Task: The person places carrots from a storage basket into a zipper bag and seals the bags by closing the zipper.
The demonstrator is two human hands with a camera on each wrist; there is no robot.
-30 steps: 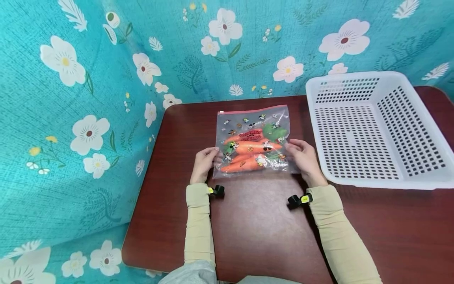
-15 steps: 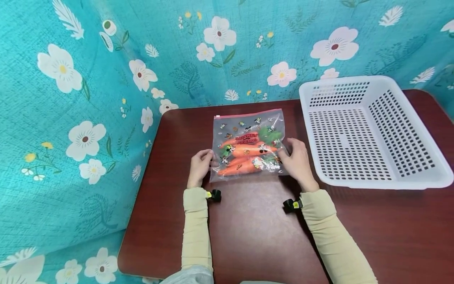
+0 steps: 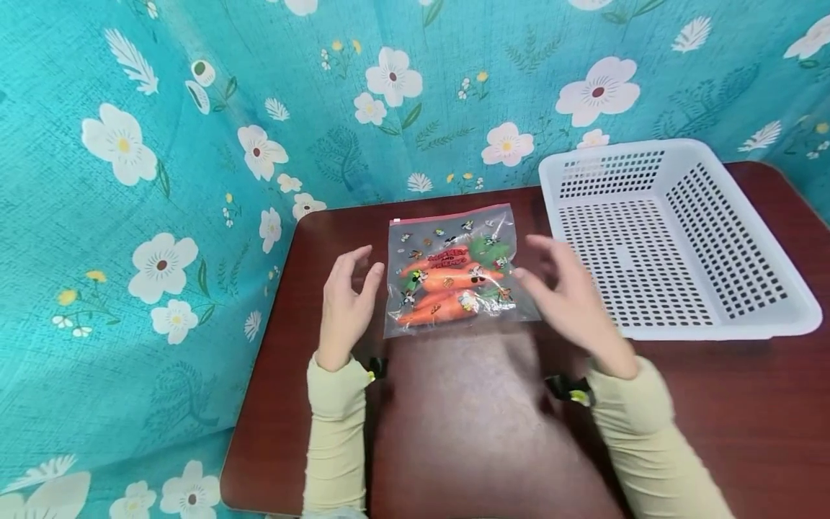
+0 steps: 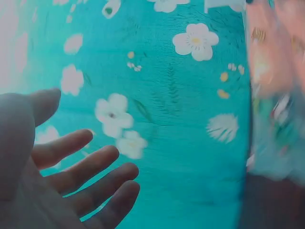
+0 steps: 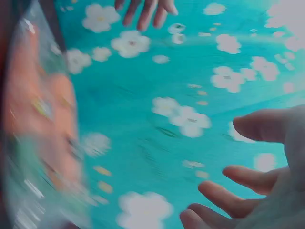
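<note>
A clear zip bag (image 3: 415, 238) with a red top strip and cartoon prints lies flat on the table. Inside it are several orange carrots (image 3: 447, 282) with green tops. My left hand (image 3: 349, 303) is off the bag's left edge, fingers relaxed and apart, holding nothing. On the other side my right hand (image 3: 573, 292) is lifted beside the bag's right edge, thumb and fingers spread, also with nothing in it. The left wrist view shows those left fingers (image 4: 88, 174) spread, with the bag (image 4: 276, 95) blurred at the right.
A white perforated plastic basket (image 3: 713, 328) stands on the dark red table (image 3: 454, 432), right of the bag and close to my right hand. A teal flowered cloth (image 3: 363, 94) hangs behind the table and along its left side.
Both hands have let go of the bag's side edges and moved outward, left hand to the left, right hand to the right. The bag stays lying on the table.
</note>
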